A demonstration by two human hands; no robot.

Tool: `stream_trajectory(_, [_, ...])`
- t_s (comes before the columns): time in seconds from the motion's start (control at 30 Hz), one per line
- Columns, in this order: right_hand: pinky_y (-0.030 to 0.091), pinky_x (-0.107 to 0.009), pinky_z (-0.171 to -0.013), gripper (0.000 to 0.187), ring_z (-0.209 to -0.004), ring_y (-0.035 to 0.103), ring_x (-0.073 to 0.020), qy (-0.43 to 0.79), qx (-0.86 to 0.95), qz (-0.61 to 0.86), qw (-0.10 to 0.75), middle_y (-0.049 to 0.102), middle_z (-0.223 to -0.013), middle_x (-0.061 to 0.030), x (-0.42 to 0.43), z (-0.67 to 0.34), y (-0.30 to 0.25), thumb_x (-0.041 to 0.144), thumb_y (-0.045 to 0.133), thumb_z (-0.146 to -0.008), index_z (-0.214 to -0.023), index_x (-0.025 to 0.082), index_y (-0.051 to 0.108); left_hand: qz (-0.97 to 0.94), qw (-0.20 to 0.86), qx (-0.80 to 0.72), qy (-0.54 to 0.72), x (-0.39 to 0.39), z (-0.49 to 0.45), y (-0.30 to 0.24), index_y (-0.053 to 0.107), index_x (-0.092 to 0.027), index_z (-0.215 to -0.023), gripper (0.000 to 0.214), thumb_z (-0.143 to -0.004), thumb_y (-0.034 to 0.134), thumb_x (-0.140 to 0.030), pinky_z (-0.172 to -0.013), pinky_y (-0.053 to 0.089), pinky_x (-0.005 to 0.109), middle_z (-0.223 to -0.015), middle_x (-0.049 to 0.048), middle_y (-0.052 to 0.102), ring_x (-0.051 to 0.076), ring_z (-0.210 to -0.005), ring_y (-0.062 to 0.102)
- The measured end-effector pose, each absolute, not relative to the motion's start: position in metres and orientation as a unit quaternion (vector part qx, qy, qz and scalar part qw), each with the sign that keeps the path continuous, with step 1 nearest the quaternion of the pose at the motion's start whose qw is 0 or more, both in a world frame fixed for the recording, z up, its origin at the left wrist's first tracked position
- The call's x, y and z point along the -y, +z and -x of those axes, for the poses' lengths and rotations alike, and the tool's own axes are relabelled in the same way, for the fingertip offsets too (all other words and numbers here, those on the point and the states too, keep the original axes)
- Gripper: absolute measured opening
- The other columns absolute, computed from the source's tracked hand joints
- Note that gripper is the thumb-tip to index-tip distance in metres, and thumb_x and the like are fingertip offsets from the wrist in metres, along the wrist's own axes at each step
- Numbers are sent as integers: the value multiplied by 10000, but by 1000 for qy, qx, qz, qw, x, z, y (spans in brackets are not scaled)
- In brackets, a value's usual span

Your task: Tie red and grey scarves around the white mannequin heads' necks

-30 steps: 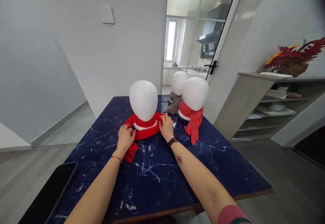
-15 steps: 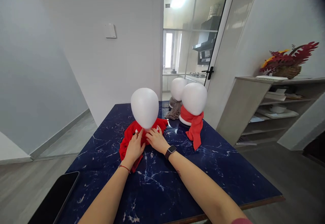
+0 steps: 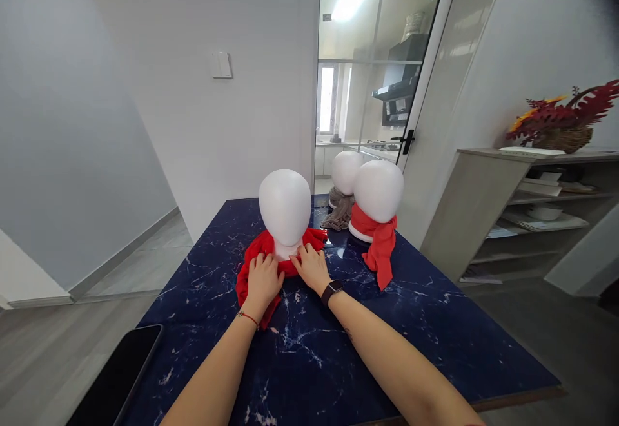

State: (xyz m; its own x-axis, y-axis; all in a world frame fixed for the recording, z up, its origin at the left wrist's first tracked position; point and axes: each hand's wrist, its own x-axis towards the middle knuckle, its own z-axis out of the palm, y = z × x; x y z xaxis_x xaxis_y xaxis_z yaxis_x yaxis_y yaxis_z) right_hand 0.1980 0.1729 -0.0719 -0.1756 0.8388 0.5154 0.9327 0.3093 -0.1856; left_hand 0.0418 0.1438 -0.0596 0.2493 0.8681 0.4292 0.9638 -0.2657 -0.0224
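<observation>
A white faceless mannequin head (image 3: 285,205) stands upright on the blue marbled table (image 3: 309,348). Around its neck and base lies a bright red scarf (image 3: 249,254), spreading out to both sides, with an end hanging toward me. My left hand (image 3: 264,282) is closed on the scarf at the front left of the neck, its fingertips hooked over the cloth's upper edge. At the front right, my right hand (image 3: 312,267) grips the same edge, fingers against the white neck. Part of the scarf is hidden beneath my hands.
Behind to the right stands a mannequin head (image 3: 378,189) in a coral-red scarf (image 3: 380,249); farther back, another head (image 3: 345,171) wears a grey-brown scarf (image 3: 340,211). A black phone (image 3: 116,377) lies at the table's left edge. Shelves (image 3: 493,207) stand right of the glass door (image 3: 367,91).
My hands have moved down from just under the head's chin, drawing the scarf's front edge lower, so more white neck shows. The view has shifted slightly left.
</observation>
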Motion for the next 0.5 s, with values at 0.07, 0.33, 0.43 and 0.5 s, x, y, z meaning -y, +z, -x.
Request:
stream_trajectory(0.07, [357, -332, -762, 379, -857, 564, -207, -81, 745, 606, 266, 557, -957, -83, -173, -198, -72, 486, 343, -917, -1021, 176, 533, 735, 141, 643, -164, -143, -40, -58, 596, -130, -1053, 395, -798, 510, -419, -900, 351, 476, -1060, 152, 614, 336, -1060, 483])
stream_trajectory(0.33, [361, -370, -803, 502, -914, 570, -242, -62, 702, 658, 265, 543, -1034, -111, -173, -199, -69, 570, 311, -891, -1119, 170, 511, 684, 24, 710, -168, -148, -38, -49, 570, -122, -1093, 547, -896, 239, -510, -812, 389, 394, -1025, 158, 659, 274, -951, 600])
stream_trajectory(0.43, [367, -384, -818, 514, -969, 554, -255, -49, 698, 662, 268, 536, -1075, -128, -171, -196, -70, 556, 338, -888, -1194, 167, 473, 677, 27, 718, -163, -148, -43, -50, 573, -121, -1092, 425, -899, 291, -375, -790, 392, 383, -985, 148, 667, 261, -904, 614])
stream_trajectory(0.5, [374, -391, -824, 541, -1006, 540, -264, -42, 698, 661, 272, 531, -1113, -142, -169, -195, -72, 552, 356, -882, -1245, 158, 438, 685, 56, 705, -175, -147, -47, -55, 533, -121, -1175, 409, -871, 356, -329, -815, 382, 399, -1023, 146, 654, 275, -960, 585])
